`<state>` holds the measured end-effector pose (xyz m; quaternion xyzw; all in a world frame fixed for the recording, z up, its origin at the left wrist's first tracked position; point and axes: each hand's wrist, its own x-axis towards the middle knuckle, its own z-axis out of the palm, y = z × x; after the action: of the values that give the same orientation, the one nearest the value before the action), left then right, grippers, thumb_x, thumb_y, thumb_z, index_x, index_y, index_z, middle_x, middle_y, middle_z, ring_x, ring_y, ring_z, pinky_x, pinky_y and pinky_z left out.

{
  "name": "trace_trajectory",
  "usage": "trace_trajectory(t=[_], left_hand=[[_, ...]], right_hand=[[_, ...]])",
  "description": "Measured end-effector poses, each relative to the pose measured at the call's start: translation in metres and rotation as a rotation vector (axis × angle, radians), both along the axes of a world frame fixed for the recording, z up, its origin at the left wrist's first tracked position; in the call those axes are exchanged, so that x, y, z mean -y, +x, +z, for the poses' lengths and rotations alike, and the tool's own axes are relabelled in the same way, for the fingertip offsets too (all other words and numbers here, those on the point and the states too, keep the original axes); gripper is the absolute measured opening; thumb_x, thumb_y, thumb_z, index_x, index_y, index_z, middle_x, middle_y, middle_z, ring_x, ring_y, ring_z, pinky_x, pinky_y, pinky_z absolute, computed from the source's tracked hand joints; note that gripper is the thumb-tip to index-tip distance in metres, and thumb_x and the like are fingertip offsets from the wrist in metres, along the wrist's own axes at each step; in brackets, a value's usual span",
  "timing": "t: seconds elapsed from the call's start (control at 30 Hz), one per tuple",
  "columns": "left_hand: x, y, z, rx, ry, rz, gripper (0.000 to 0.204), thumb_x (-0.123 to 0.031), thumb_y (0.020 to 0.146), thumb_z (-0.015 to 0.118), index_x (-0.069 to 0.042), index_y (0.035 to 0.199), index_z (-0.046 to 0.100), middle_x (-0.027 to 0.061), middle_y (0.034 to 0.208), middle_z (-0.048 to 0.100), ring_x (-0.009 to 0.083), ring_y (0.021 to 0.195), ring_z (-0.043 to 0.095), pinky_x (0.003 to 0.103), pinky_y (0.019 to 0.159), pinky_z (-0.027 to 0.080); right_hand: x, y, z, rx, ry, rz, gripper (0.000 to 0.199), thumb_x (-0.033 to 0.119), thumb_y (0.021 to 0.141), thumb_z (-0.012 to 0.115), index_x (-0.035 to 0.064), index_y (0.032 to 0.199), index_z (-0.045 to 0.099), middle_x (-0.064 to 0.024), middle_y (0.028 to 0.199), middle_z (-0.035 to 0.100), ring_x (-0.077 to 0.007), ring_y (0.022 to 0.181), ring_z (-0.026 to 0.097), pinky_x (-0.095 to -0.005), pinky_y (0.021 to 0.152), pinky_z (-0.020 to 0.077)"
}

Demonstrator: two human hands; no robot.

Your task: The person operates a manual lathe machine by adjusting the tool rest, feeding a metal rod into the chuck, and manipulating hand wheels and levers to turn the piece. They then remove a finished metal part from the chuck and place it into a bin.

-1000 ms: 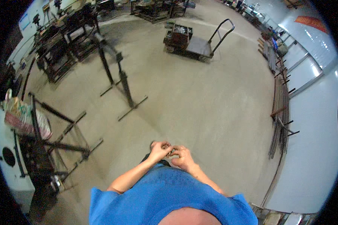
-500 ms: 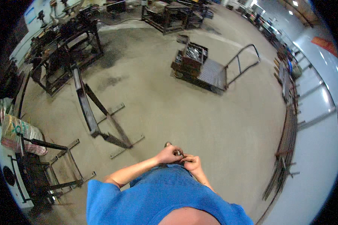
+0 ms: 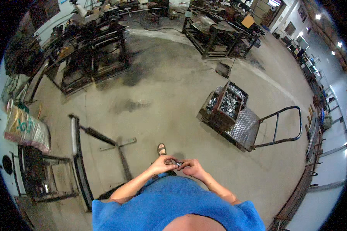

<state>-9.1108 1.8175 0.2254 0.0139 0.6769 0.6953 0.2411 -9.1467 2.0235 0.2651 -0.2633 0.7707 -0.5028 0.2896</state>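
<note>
1. Floor [image 3: 169,115], grey and stained, spreads up to a machine-laden desk [image 3: 94,48] at far left.
2. Pale wall [image 3: 335,163] edges the right side, rods [image 3: 297,202] along its foot.
3. Black frame [image 3: 80,169] stands near on the left; cart [image 3: 245,129] with boxes [image 3: 222,118] sits ahead right, a broad stretch of floor between them.
4. Left hand [image 3: 162,164] and right hand [image 3: 194,168] pinch a small metal part [image 3: 178,164] between fingertips, before the shirt [image 3: 177,192].
</note>
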Motion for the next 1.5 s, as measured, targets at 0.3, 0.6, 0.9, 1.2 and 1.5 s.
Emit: trace_trajectory(t=[0.3, 0.6, 0.9, 1.2, 1.5], left_hand=[[0.013, -0.365, 0.005, -0.364, -0.374, -0.258, 0.031, -0.029, 0.072, 0.065, -0.008, 0.095, 0.063, 0.0133, 0.075, 0.063, 0.0251, 0.067, 0.060, 0.037, 0.063, 0.047], [0.087, -0.716, 0.022, -0.360, -0.554, -0.080, 0.030, -0.020, 0.073, 0.059, -0.009, 0.100, 0.061, 0.0155, 0.070, 0.060, 0.0291, 0.065, 0.059, 0.039, 0.058, 0.046], [0.216, -0.923, 0.015, 0.028, -0.397, 0.537, 0.025, 0.001, 0.070, 0.054, -0.001, 0.093, 0.062, 0.0062, 0.064, 0.058, 0.0100, 0.060, 0.053, 0.025, 0.058, 0.045], [0.394, -1.272, -0.013, -0.113, -0.429, 0.576, 0.025, -0.003, 0.073, 0.052, 0.005, 0.095, 0.059, 0.0064, 0.073, 0.061, 0.0116, 0.065, 0.058, 0.027, 0.061, 0.046], [0.546, -1.519, 0.000, -0.051, 0.052, 1.243, 0.034, -0.028, 0.083, 0.058, 0.003, 0.096, 0.056, 0.0112, 0.078, 0.061, 0.0182, 0.062, 0.061, 0.026, 0.056, 0.046]], right_hand=[[-0.009, -0.311, 0.009, 0.096, -0.067, -0.338, 0.028, -0.004, 0.058, 0.055, 0.0031, 0.081, 0.069, -0.0184, 0.095, 0.063, -0.0236, 0.093, 0.059, -0.0304, 0.083, 0.0447], [0.014, -0.662, -0.033, 0.057, -0.136, -0.380, 0.027, 0.003, 0.057, 0.052, 0.0007, 0.078, 0.069, -0.0154, 0.088, 0.065, -0.0227, 0.089, 0.059, -0.0313, 0.082, 0.0447], [0.136, -1.014, 0.046, 0.082, -0.131, -0.170, 0.037, -0.003, 0.052, 0.041, -0.0004, 0.077, 0.069, -0.0193, 0.095, 0.063, -0.0231, 0.092, 0.058, -0.0287, 0.083, 0.0426], [0.233, -1.286, 0.004, 0.179, -0.204, -0.331, 0.035, -0.004, 0.055, 0.043, -0.0018, 0.078, 0.068, -0.0176, 0.093, 0.063, -0.0207, 0.087, 0.059, -0.0271, 0.075, 0.0457], [0.318, -1.582, -0.015, 0.281, -0.251, -0.332, 0.039, -0.005, 0.053, 0.040, -0.0066, 0.080, 0.067, -0.0214, 0.095, 0.061, -0.0233, 0.073, 0.060, -0.0282, 0.066, 0.0488]])
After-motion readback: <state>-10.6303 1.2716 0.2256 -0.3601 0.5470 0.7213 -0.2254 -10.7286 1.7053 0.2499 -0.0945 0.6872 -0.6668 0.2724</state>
